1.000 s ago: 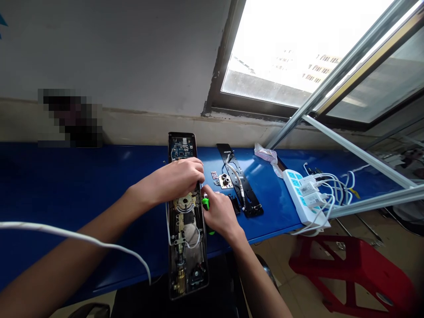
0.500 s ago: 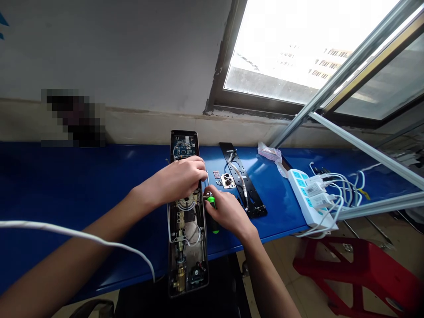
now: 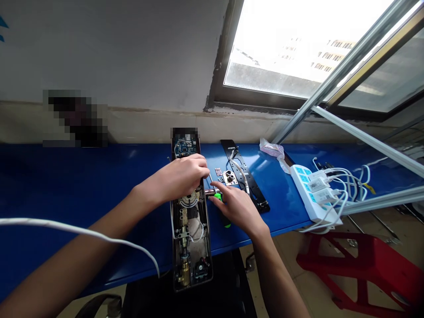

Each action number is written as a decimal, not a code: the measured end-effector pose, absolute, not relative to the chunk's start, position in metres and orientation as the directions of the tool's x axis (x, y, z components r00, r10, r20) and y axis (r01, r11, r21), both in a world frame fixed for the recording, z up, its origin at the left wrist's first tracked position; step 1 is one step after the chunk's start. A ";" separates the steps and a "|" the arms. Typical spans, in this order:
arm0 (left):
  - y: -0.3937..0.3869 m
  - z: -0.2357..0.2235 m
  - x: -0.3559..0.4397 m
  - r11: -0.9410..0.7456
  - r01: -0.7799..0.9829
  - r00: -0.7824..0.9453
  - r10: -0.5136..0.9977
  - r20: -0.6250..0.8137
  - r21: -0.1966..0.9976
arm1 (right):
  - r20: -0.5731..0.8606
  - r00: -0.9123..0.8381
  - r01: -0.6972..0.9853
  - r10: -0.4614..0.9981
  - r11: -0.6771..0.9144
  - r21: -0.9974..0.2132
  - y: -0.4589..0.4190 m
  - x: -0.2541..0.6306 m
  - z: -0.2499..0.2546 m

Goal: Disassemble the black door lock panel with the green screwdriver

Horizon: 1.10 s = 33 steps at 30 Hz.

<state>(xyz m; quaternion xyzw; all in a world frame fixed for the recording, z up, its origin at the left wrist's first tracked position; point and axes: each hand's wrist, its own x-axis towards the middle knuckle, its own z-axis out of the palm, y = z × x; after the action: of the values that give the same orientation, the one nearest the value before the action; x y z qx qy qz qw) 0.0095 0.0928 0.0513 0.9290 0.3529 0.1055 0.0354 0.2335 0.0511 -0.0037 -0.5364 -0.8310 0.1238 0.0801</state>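
Note:
A long, narrow electronic lock housing [image 3: 206, 247] lies open, its near end jutting over the table edge. Inside it show a blue circuit board [image 3: 184, 148], white wires and a brass-coloured part [image 3: 184, 276]. My left hand [image 3: 185, 174] is above the housing's upper half, fingertips pinched at its right rim; what they hold is hidden. Close by on the right, my right hand [image 3: 240, 207] has thumb and index finger around a green-and-black screwdriver [image 3: 217, 196]. The screwdriver's thin shaft points up toward my left fingertips. A metal cylinder [image 3: 209, 192] sticks out beside the housing.
Right of my hands lie a black mounting plate [image 3: 255, 190] with a white cable, a square metal part [image 3: 230, 177] and small screws. Farther right are a plastic bag [image 3: 273, 149], a white power strip [image 3: 303, 185], a metal frame [image 3: 331, 75] and a red stool [image 3: 374, 265].
My right hand and the screwdriver have shifted slightly right, away from the housing; index finger and thumb look more spread. My left hand stays pinched near the rim. The view has shifted a little.

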 end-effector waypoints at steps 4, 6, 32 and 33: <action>0.093 0.052 0.006 -0.762 0.624 0.745 0.647 0.164 0.171 | 0.054 -0.405 0.865 0.913 0.401 -0.300 0.054 0.235 0.000; 0.094 0.054 0.002 -0.767 0.610 0.749 0.640 0.174 0.198 | 0.091 -0.395 0.859 0.914 0.402 -0.317 0.056 0.235 0.003; 0.120 0.080 -0.069 -0.586 0.743 0.509 0.808 0.297 0.322 | 0.319 -0.688 0.553 0.652 0.756 -0.351 0.144 0.172 0.123; 0.120 0.079 -0.068 -0.588 0.744 0.509 0.806 0.300 0.318 | 0.294 -0.705 0.550 0.646 0.759 -0.347 0.147 0.170 0.125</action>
<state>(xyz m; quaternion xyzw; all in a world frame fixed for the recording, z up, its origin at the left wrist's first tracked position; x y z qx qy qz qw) -0.0682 0.1199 0.0788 0.8656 0.4477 0.2118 0.0740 0.1699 0.1473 0.1253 -0.3265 -0.9158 0.1175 0.2024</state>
